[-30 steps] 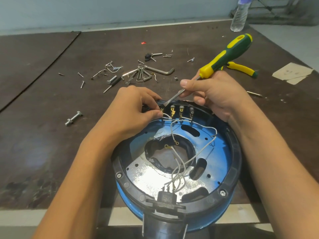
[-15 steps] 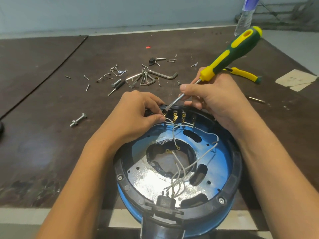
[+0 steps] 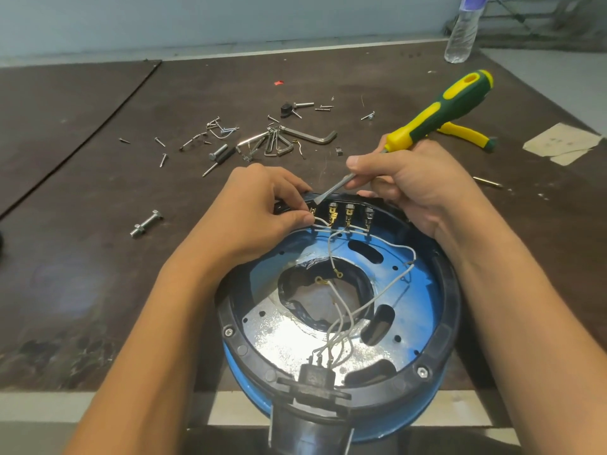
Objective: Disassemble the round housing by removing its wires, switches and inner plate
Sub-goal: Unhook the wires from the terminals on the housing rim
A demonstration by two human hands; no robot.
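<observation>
— How were the fingers (image 3: 371, 163) set?

— The right hand (image 3: 417, 192) had forefinger and thumb curled round the shaft of the screwdriver (image 3: 440, 113), close to the blade, with the green-and-yellow handle sticking up past the knuckles. The flat tip lay at the leftmost of the brass terminals (image 3: 348, 215) on the far wall of the round housing (image 3: 441, 323). The left hand (image 3: 259, 211) pinched a white wire (image 3: 320, 221) right beside that terminal, thumb against forefinger.

— And the housing itself?

— It sat open side up at the near edge of the table (image 3: 98, 257) and seemed to overhang it a little. The inner plate (image 3: 282, 343) was inside, and the wires (image 3: 341, 316) looped across it to a black switch (image 3: 317, 377) at the near rim.

— What could have gone wrong from there?

— I judged the blade the main risk. Levered hard, it could have slipped off the small connector and jabbed the left thumb just beside it. Pulling on the wire rather than the connector could have torn the strand out of its crimp. And with the housing so near the edge, a firm tug toward the body might have tipped it off.
</observation>
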